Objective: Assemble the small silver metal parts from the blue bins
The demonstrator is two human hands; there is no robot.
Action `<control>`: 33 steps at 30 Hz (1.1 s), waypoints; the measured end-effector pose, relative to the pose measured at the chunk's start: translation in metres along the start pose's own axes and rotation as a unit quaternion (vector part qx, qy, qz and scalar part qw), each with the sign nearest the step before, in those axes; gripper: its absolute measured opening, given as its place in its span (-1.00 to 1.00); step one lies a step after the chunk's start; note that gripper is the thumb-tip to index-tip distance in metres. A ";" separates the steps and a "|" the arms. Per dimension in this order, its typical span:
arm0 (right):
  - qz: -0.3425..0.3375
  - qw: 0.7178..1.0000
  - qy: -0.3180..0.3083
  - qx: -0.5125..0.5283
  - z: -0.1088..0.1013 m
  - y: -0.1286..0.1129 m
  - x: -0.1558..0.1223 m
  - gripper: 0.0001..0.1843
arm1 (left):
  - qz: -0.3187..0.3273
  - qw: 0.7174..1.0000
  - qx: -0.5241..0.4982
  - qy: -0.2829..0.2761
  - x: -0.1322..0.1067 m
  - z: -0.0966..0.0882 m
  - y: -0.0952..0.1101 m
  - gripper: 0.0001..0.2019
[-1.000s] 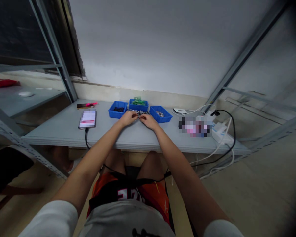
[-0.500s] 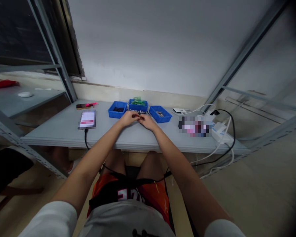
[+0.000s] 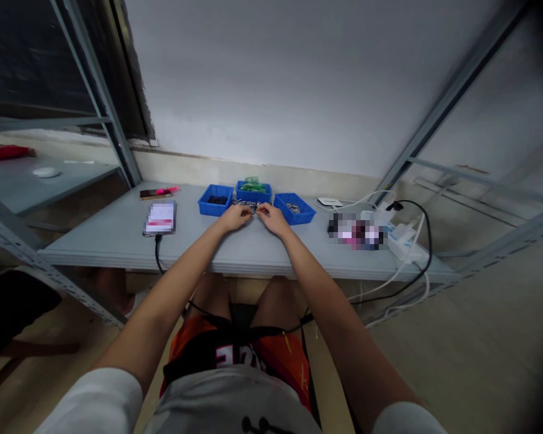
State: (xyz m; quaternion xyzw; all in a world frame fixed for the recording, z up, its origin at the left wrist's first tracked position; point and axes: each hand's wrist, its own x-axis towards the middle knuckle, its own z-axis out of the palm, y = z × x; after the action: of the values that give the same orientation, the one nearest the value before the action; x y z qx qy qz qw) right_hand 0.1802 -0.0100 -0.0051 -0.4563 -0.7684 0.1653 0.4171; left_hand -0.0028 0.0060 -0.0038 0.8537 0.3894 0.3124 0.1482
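My left hand (image 3: 237, 216) is closed in a pinch over the table, just in front of a pile of small metallic pieces (image 3: 248, 205). Opposite it, my right hand (image 3: 270, 217) has its fingertips pressed together at the pile's right side. A small gap lies between the two hands. Whatever the fingers hold is too small to make out. Around the pile stand three blue bins: a left bin (image 3: 213, 210) with dark small parts, a back bin (image 3: 254, 196) with green plastic-looking pieces, and a right bin (image 3: 295, 219) with silvery small parts.
On the left lie a lit phone (image 3: 160, 218) with a black cable and a dark item with something pink (image 3: 157, 193). To the right are a blurred-out object (image 3: 357, 232), a white power strip (image 3: 405, 242) and loose cables. Metal shelf posts flank the table.
My hands have moved slightly apart; a moment ago their fingertips met. The right hand's fingers have shifted up toward the pile, more of which now shows between the hands.
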 end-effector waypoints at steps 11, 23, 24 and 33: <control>-0.029 0.996 -0.087 -0.023 0.001 0.008 -0.004 -0.85 | 0.058 0.996 -0.053 0.034 0.001 0.000 0.007 -0.78; -0.004 1.000 -0.008 -0.013 -0.002 0.003 -0.001 -0.87 | 0.012 0.997 -0.020 0.071 0.002 -0.002 0.004 -0.75; -0.003 1.000 0.006 -0.010 -0.003 0.003 0.000 -0.88 | 0.006 0.998 -0.017 0.060 0.002 -0.001 0.003 -0.75; -0.026 0.999 0.018 -0.008 -0.001 0.005 0.001 -0.90 | 0.021 0.999 -0.023 -0.010 -0.001 -0.001 0.007 -0.78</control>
State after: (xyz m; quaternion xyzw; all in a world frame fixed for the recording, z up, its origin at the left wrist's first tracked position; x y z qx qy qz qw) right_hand 0.1838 -0.0067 -0.0070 -0.4423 -0.7738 0.1398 0.4313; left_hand 0.0001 0.0007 -0.0006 0.8610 0.3628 0.3160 0.1648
